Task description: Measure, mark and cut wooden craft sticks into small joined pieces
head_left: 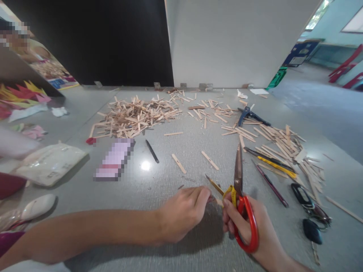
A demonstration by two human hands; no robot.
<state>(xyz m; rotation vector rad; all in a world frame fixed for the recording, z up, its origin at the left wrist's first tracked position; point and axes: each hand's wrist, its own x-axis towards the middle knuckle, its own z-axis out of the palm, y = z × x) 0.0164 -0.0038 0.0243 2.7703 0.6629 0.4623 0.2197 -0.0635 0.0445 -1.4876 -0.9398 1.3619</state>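
Note:
My right hand (246, 223) is closed around red-handled scissors (246, 223), their blades together and pointing away from me. A yellow strip with dark marks (231, 192) is by the scissors' pivot. Beside it a thin pointed tool (214, 184), like a pencil, sticks out to the left. A short piece of wooden stick (217, 202) shows between my hands, at my right fingertips. My left hand (187, 213) is closed in a pinch near that piece; what lies in its fingers is hidden. Two wooden sticks (178, 163) with dark slits lie just beyond.
A large heap of wooden sticks (136, 115) lies at the back left, with more sticks (279, 141) at right. Nearby are blue-handled cutters (251, 115), a yellow cutter knife (278, 167), keys (313, 230), a black pen (152, 151) and a white mouse (39, 207). Upright panels (221, 41) stand behind.

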